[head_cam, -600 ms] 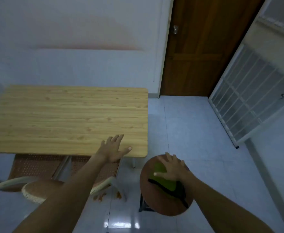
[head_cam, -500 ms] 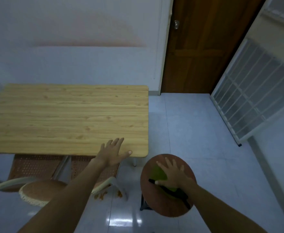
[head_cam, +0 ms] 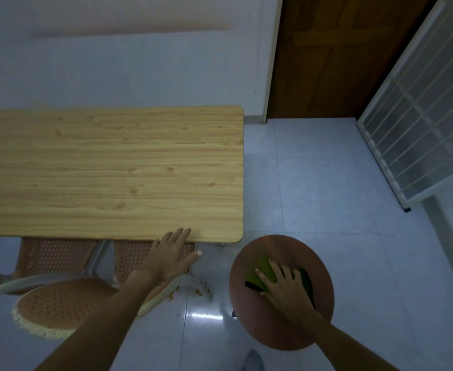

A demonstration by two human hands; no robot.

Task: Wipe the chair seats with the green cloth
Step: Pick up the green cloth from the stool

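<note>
A round brown stool seat (head_cam: 287,253) stands on the floor at the lower right. The green cloth (head_cam: 261,271), with a dark edge, lies flat on it. My right hand (head_cam: 284,287) presses down on the cloth with fingers spread. My left hand (head_cam: 173,254) hovers open, fingers apart, at the near edge of the wooden table (head_cam: 112,170), holding nothing. A brown perforated chair (head_cam: 64,303) with pale arms sits below my left forearm, partly tucked under the table.
A brown door (head_cam: 327,57) and a white barred gate (head_cam: 420,116) stand at the back right. Pale floor tiles (head_cam: 340,196) stretch between table and gate. Orange crumbs (head_cam: 201,290) lie on the floor by the chair leg.
My right hand has slid the cloth toward me across the stool seat. My left hand stays near the table edge. The camera tilted down a little.
</note>
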